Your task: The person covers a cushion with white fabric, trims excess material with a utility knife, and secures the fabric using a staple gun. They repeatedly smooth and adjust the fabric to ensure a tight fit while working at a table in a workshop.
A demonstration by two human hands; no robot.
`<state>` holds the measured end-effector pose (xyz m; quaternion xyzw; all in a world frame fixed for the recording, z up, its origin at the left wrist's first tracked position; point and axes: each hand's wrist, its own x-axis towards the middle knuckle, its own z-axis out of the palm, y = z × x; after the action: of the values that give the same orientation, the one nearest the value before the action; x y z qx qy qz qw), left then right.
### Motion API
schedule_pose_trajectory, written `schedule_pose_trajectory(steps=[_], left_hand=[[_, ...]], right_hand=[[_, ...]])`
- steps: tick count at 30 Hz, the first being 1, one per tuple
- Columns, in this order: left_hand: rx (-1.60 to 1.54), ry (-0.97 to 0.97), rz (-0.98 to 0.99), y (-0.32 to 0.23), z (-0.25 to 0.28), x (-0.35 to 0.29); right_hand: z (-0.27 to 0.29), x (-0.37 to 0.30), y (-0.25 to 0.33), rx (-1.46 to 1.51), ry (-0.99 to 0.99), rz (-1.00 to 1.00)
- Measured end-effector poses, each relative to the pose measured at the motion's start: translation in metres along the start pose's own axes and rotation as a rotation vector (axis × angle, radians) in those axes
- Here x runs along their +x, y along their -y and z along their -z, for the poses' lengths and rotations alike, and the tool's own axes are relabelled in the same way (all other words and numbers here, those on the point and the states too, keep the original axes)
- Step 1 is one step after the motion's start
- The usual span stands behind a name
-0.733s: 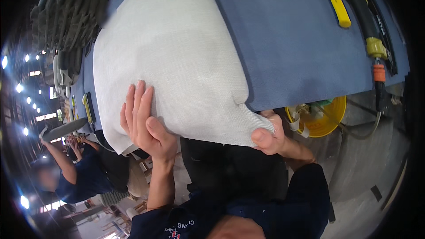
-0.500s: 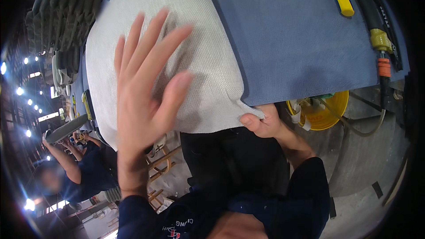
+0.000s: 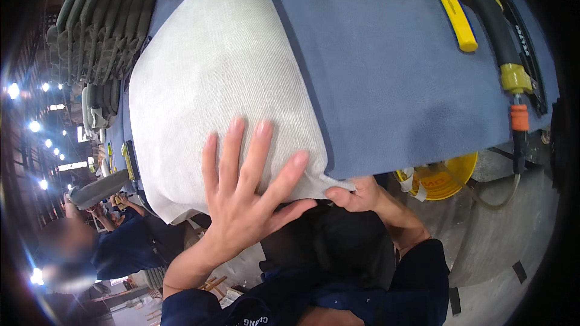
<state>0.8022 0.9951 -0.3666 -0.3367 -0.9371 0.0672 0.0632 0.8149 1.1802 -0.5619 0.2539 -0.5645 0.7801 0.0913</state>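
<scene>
Fabric (image 3: 211,78) overhung the blue tabletop (image 3: 380,84)'s near edge, head view.
The right hand (image 3: 357,195) pinched its near right corner; the left hand (image 3: 241,205) lay on it, fingers spread apart. Tabletop stretched rightward to a yellow-handled tool (image 3: 453,15).

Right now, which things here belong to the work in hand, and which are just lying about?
Apparently in use:
- pale fabric piece: left hand spread over it, right hand pinching its near corner
- blue work surface beneath

Seemingly lying about:
- yellow-handled tool
- yellow-and-black tool
- yellow bucket
- stacked dark padded pieces
</scene>
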Motion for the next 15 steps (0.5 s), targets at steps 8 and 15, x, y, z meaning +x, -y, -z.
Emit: schedule_pose_trajectory(steps=[8,15], left_hand=[[0.040,-0.447,-0.029,0.046,-0.034,-0.071],[-0.207,-0.596,0.072,0.012,-0.023,-0.064]], right_hand=[[-0.011,0.009,0.038,0.041,-0.044,-0.014],[-0.020,0.006,0.076,0.039,-0.099,-0.038]])
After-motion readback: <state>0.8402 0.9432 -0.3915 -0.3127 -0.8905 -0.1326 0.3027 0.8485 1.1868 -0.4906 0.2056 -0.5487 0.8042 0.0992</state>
